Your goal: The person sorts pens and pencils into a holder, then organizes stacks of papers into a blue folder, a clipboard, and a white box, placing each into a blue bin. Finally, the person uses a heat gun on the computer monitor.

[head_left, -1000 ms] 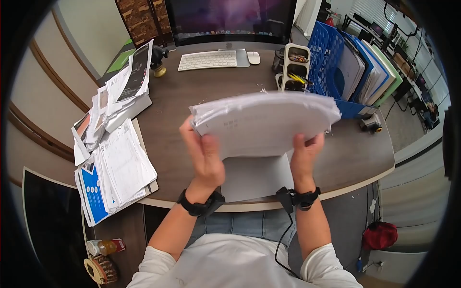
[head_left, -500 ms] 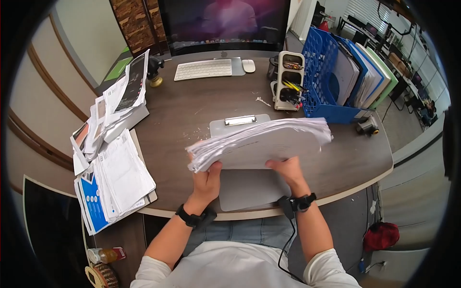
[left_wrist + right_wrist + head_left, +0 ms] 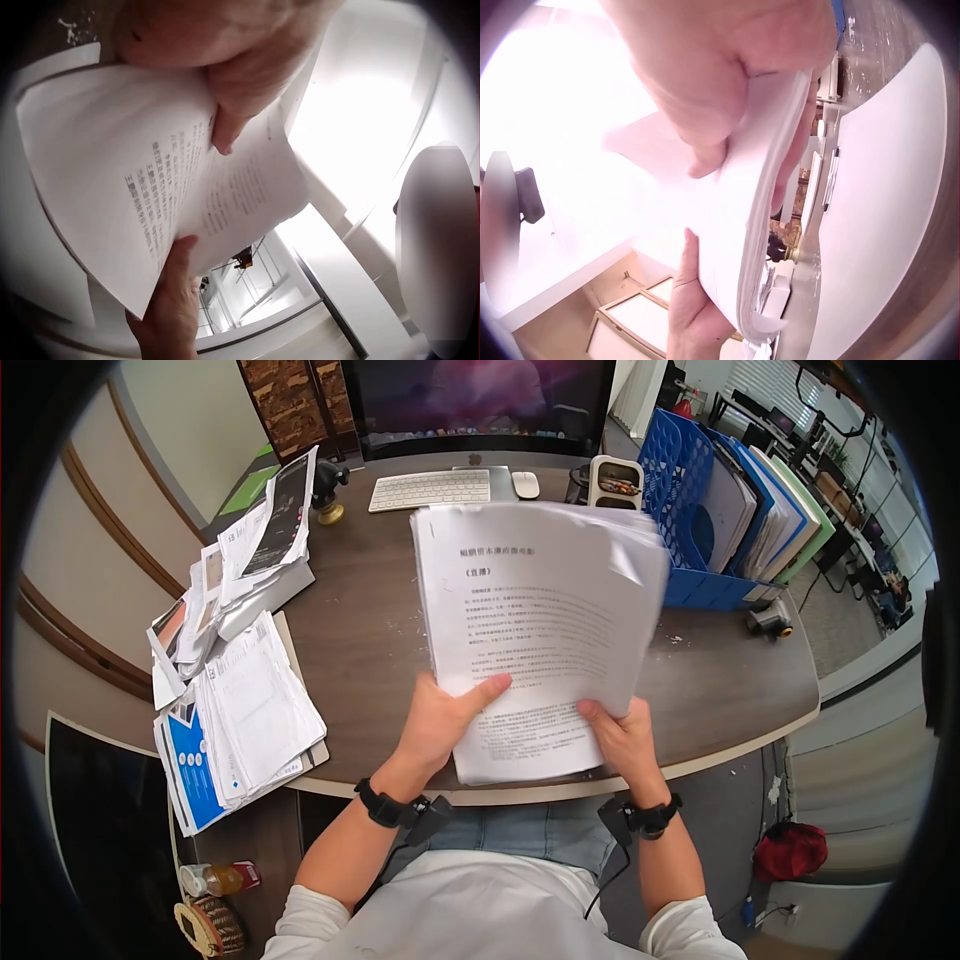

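Observation:
A thick stack of printed papers [image 3: 545, 630] is held upright over the front of the desk, its printed page towards me. My left hand [image 3: 437, 725] grips the lower left side, thumb flat across the front page. At the lower right, my right hand [image 3: 622, 742] holds the stack with its thumb on the front and fingers behind. The right wrist view shows the stack's layered edge, bent into a curve. In that view a pale clipboard [image 3: 885, 187] with a metal clip lies on the desk behind the papers; the stack hides it in the head view.
Loose paper piles [image 3: 255, 700] cover the desk's left side. At the back are a keyboard [image 3: 430, 490], a mouse [image 3: 526, 485] and a monitor [image 3: 480, 405]. A pen organizer [image 3: 614, 482] and a blue file rack [image 3: 690, 575] with folders stand on the right.
Both hands have tipped the stack from a low, flatter slant to upright, so its printed front page now shows. It now covers the clipboard in the head view.

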Tool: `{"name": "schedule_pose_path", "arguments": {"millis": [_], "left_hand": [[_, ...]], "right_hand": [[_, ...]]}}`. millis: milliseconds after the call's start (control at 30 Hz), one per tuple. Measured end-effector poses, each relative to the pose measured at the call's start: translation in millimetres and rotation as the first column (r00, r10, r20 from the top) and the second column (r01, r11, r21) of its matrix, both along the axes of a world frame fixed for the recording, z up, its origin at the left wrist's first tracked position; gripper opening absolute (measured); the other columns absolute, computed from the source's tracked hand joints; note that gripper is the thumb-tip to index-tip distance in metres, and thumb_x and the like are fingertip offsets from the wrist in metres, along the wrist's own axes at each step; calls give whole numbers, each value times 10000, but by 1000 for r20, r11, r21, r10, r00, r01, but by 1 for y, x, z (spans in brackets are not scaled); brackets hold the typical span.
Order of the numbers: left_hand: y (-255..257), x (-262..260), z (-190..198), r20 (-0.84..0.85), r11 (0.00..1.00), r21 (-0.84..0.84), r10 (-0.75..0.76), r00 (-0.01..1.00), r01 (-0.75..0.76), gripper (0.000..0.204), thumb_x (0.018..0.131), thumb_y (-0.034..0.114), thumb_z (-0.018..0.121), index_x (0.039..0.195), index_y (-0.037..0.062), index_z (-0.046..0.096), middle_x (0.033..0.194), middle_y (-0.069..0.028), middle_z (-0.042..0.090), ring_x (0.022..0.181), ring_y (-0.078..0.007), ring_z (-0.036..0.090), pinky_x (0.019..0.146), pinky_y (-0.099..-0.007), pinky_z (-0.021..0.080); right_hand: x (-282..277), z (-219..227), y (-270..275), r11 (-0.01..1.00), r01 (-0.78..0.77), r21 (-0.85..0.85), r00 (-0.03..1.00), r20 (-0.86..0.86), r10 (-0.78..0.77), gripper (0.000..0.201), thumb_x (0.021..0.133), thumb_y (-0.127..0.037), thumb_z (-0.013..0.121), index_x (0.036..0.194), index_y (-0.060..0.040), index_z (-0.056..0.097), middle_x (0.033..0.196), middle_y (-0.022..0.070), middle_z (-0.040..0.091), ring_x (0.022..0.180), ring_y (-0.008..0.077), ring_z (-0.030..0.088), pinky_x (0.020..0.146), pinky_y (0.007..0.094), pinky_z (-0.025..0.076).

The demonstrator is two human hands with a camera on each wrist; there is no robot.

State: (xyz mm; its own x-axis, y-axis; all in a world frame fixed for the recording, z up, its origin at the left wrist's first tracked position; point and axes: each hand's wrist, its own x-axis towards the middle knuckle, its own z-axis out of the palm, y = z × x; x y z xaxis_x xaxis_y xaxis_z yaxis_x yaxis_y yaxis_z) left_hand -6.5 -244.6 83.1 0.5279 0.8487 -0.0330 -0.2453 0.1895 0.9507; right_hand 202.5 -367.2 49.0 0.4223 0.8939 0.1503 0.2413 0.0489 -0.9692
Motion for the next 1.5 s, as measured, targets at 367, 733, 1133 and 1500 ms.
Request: {"name": "schedule_pose_path", "arguments": {"millis": [367, 733, 1133, 1500], "left_hand": [[78, -36, -46, -602, 714, 634, 216, 768, 296, 509, 903, 243, 732, 1300, -9, 539, 1119, -158, 624, 912, -234, 643, 813, -383, 526], [146, 64, -59, -742, 444, 669, 371, 558, 596, 318, 795, 211, 787, 1010, -11, 710, 1083, -184, 646, 1042, -365, 627, 870, -458, 514], [186, 73, -44, -840, 384, 542, 243, 485, 747, 159, 767, 39, 626, 838, -25, 753, 756, -233, 691, 694, -372, 678, 675, -434, 538], [201, 74, -39, -845, 529, 469, 35, 534, 707, 253, 784, 13, 627, 985, 9, 780, 815, -200, 731, 686, -287, 685, 656, -368, 532]], "right_hand": [[48, -29, -42, 877, -35, -479, 988, 114, 102, 368, 881, -236, 780, 1026, 96, 710, 808, 169, 741, 727, 185, 708, 673, 333, 543], [55, 18, -32, 771, 99, -629, 909, 372, 186, 424, 830, -246, 806, 1049, 95, 680, 840, 272, 711, 781, 366, 737, 716, 401, 559], [37, -12, -27, 889, 47, -456, 908, 390, 152, 411, 850, -255, 795, 1046, 86, 678, 815, 287, 690, 717, 398, 711, 662, 411, 549], [54, -26, 16, 810, -112, -576, 962, 142, 234, 427, 868, -280, 800, 1044, 94, 693, 836, 189, 730, 765, 232, 709, 714, 352, 550]]}}
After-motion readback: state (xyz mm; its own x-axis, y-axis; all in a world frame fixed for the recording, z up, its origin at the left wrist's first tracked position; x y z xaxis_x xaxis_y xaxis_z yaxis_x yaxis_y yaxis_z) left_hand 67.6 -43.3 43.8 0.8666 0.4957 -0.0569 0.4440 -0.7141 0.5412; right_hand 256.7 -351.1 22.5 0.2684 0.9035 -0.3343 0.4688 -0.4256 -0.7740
